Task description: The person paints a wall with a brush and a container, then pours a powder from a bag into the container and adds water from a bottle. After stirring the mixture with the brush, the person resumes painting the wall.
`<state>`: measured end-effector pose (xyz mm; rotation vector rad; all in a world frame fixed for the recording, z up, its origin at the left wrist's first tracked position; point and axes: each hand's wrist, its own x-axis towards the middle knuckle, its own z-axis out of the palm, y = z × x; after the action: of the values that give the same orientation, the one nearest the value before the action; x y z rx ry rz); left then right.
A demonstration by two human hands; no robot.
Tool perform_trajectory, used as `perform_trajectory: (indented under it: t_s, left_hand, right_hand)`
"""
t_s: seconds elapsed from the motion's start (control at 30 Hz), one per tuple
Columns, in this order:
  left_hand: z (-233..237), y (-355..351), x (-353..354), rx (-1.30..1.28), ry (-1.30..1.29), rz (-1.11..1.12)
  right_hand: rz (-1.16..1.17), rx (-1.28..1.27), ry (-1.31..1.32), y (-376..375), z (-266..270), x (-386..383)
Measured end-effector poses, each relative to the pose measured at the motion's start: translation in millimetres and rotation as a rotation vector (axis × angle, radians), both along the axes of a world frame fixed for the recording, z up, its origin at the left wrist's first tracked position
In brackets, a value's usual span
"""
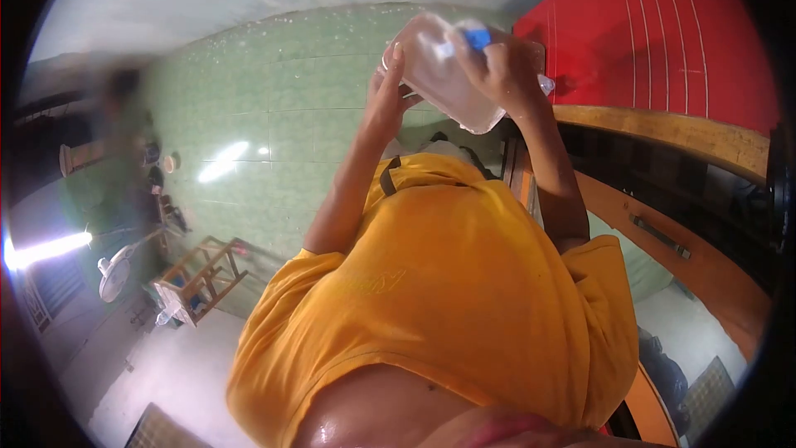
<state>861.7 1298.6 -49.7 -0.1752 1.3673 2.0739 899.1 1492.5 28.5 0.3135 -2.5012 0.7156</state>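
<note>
My left hand is closed on the near-left rim of a translucent, rectangular plastic container, which it holds up in front of me at a tilt. My right hand is over the container's right side, its fingers closed around a small white-and-blue object. Motion blurs that object, so its kind cannot be made out. It appears to be over or against the container's inner face. A bit of clear plastic shows just beyond my right wrist.
On the right is a red-covered tabletop with a wooden edge, and below it an orange drawer front with a metal handle. Green floor tiles lie ahead. A wooden stool and a white fan stand at the left.
</note>
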Motion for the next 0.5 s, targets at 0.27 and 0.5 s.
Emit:
perform_trajectory:
  t_s: [0.27,0.5]
  left_hand:
    - [8.0,-62.6,-41.8,0.016,0.009,0.089]
    - [14.1,-134.0,-95.2,-0.016,0.025,0.125]
  right_hand:
    - [0.040,-0.113,-0.081,-47.5,5.0,-56.3]
    - [0.090,-0.202,-0.273,-102.8,5.6,-97.5]
